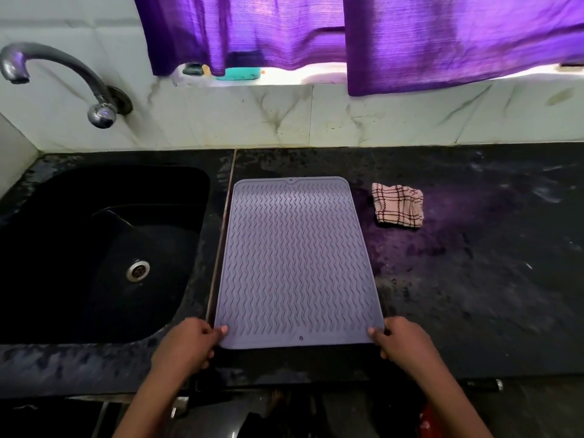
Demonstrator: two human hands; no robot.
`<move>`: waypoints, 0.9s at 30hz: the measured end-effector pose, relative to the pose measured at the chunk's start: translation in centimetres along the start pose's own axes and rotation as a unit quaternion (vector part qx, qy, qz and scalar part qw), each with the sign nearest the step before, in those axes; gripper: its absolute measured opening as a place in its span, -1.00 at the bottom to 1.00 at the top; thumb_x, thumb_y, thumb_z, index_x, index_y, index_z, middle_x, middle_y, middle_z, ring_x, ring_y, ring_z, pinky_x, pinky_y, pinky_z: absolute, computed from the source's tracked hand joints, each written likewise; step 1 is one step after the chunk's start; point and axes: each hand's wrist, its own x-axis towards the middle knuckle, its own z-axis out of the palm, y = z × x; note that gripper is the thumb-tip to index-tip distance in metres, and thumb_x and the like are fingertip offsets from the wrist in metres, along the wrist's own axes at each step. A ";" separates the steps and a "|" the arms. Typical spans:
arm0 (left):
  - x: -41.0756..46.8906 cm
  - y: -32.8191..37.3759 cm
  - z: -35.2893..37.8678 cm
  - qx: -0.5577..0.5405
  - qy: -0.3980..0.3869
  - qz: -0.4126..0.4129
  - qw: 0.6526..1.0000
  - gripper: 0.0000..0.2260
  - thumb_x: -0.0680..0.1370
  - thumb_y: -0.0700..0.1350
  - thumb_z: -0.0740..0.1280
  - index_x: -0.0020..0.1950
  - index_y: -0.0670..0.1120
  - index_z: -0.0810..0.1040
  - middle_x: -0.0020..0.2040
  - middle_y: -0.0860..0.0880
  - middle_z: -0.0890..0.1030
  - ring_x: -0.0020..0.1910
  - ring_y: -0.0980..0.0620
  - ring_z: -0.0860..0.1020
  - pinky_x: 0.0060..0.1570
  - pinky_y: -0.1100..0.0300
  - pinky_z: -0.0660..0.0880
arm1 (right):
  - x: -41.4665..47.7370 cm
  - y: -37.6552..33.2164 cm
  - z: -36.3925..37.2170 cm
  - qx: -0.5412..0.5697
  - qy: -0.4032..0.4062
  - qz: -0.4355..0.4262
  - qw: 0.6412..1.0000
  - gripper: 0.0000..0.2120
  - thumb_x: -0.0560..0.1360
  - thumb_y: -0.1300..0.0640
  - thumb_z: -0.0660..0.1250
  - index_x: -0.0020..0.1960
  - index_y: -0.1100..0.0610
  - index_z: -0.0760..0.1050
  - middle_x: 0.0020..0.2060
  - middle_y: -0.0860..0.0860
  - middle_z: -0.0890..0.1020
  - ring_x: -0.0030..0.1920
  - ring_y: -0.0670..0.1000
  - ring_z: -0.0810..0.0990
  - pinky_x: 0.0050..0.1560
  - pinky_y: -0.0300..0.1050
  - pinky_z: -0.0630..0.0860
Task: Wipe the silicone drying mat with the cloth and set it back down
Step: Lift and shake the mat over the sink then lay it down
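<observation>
A grey silicone drying mat [295, 263] with wavy ridges lies flat on the black counter, just right of the sink. My left hand [189, 343] pinches its near left corner, thumb on top. At the near right corner my right hand [403, 341] pinches the mat the same way. A crumpled checked cloth [398, 205], pale with dark lines, lies on the counter to the right of the mat's far end, apart from both hands.
A black sink [94, 248] with a metal drain lies to the left, under a curved tap [63, 77]. The black counter [474, 279] stretches to the right. Behind are a marble-tiled wall, a window sill and purple curtains [410, 36].
</observation>
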 end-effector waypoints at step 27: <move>21.2 20.2 -3.4 0.251 -0.016 0.264 0.931 -0.15 0.46 0.42 0.06 0.50 0.07 -0.35 0.50 -0.05 -0.42 0.47 -0.11 -0.40 0.42 -0.06 -0.35 | 21.4 -18.0 -6.7 -0.160 0.000 -0.139 0.977 -0.07 0.41 -0.44 0.09 0.48 -0.09 -0.39 0.44 0.02 -0.45 0.44 0.09 -0.46 0.38 0.27 -0.33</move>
